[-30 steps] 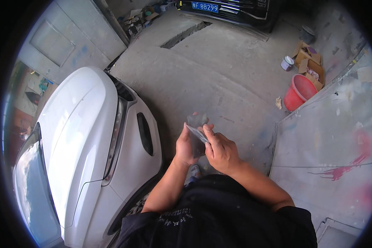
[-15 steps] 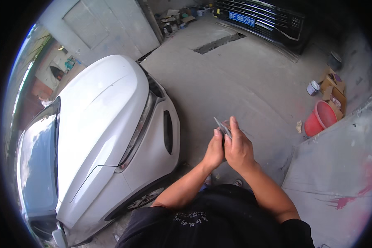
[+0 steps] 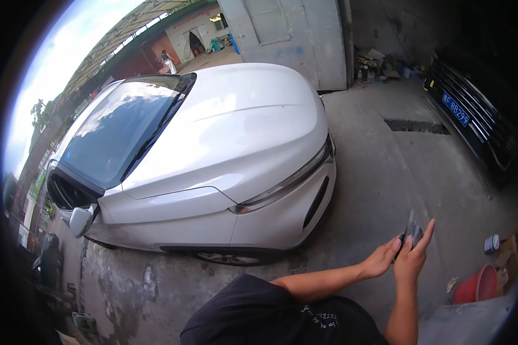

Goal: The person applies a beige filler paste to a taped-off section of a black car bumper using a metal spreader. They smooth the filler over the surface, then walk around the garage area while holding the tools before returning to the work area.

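Both my hands are close together at the lower right, in front of the white car. A flat grey scraper (image 3: 413, 225) with a thin blade and a dark lower part sits between them, its blade pointing up and away from me. My right hand (image 3: 411, 261) is closed round its lower part, with one finger stretched out along the blade. My left hand (image 3: 381, 258) presses its fingertips against the dark part from the left. The palms hide some of the scraper.
A white car (image 3: 242, 138) fills the left and middle. A black car (image 3: 472, 103) stands at the far right, near a slot in the floor (image 3: 417, 126). A red bucket (image 3: 476, 286), a paint can (image 3: 491, 244) and cardboard (image 3: 509, 259) lie at right. A person (image 3: 168, 62) stands far off.
My view has swung left, so the white car takes up more of the picture and my hands appear further right and lower. The scraper is still between both hands.
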The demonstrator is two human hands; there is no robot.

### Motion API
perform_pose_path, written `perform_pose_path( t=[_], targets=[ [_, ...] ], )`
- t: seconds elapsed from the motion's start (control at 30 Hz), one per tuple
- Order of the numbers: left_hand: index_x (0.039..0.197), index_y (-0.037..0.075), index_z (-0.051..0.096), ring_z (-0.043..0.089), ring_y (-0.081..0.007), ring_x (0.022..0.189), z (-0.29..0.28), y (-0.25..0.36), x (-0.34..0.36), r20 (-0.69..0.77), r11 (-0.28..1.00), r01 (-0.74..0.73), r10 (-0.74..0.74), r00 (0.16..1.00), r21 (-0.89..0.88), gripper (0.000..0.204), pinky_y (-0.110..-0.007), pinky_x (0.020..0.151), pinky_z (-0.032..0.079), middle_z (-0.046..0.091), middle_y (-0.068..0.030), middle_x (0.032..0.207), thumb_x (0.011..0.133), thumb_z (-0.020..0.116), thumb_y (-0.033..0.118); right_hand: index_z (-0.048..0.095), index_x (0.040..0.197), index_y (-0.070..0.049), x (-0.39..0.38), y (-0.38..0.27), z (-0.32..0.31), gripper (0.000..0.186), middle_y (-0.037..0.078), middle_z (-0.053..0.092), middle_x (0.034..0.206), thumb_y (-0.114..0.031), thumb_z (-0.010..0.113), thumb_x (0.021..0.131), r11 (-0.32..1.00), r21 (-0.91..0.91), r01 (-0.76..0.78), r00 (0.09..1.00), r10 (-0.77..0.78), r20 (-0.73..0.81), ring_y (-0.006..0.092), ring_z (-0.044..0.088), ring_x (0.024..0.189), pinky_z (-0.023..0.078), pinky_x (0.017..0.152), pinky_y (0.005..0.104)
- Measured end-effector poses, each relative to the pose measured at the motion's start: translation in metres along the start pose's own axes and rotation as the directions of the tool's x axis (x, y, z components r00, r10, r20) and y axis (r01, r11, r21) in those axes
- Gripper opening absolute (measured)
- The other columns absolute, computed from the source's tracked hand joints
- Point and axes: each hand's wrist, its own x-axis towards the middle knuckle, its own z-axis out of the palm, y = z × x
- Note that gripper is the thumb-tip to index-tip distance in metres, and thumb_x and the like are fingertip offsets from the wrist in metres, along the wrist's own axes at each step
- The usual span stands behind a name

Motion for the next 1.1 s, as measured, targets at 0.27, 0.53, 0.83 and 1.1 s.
perform_pose_path(
  t=[0.27, 0.53, 0.83, 1.1],
  targets=[
    [0.140, -0.001, 0.034, 0.046, -0.0168, 0.116, -0.011, 0.009, 0.014, 0.079, 0.998, -0.033, 0.029, 0.996, 0.058, 0.059, -0.030, 0.102, 0.035, 0.051, -0.0111, 0.125, 0.103, 0.025, 0.044, 0.018, 0.146, 0.000, -0.011, 0.011, 0.007, 0.062, 0.029, 0.032, 0.144, -0.006, 0.047, 0.092, 0.999, 0.012, 0.041, 0.995, -0.040, -0.089, 0.0435, 0.036, 0.131, 0.036, 0.105, 0.0443],
    [0.147, -0.001, 0.021, 0.038, -0.0211, 0.130, -0.005, 0.020, 0.011, 0.108, 0.984, -0.169, 0.162, 0.981, 0.062, 0.061, -0.031, 0.108, 0.028, 0.041, -0.0153, 0.141, 0.103, 0.027, 0.041, 0.021, 0.147, -0.006, 0.008, -0.006, -0.010, 0.065, 0.025, 0.031, 0.147, -0.007, 0.051, 0.089, 0.911, 0.389, -0.139, 0.981, 0.181, -0.074, 0.0368, 0.038, 0.132, 0.031, 0.107, 0.0404],
    [0.146, 0.000, 0.023, 0.044, -0.0214, 0.124, -0.015, 0.035, 0.008, 0.106, 0.988, -0.135, 0.126, 0.986, 0.078, 0.061, -0.032, 0.103, 0.034, 0.049, -0.0151, 0.133, 0.103, 0.026, 0.042, 0.023, 0.146, -0.003, -0.014, -0.012, -0.004, 0.062, 0.024, 0.031, 0.147, -0.010, 0.051, 0.091, 0.957, 0.260, -0.125, 0.992, 0.124, 0.021, 0.0362, 0.032, 0.136, 0.028, 0.110, 0.0412],
    [0.144, -0.001, 0.028, 0.050, -0.0257, 0.120, -0.014, 0.030, 0.010, 0.084, 0.950, -0.216, 0.203, 0.976, 0.223, 0.057, -0.033, 0.100, 0.037, 0.053, -0.0191, 0.128, 0.102, 0.032, 0.038, 0.027, 0.144, -0.001, 0.009, -0.012, 0.003, 0.058, 0.024, 0.037, 0.143, -0.007, 0.048, 0.090, 0.939, 0.275, -0.207, 0.973, 0.227, -0.043, 0.0365, 0.038, 0.132, 0.031, 0.107, 0.0410]
  ],
)
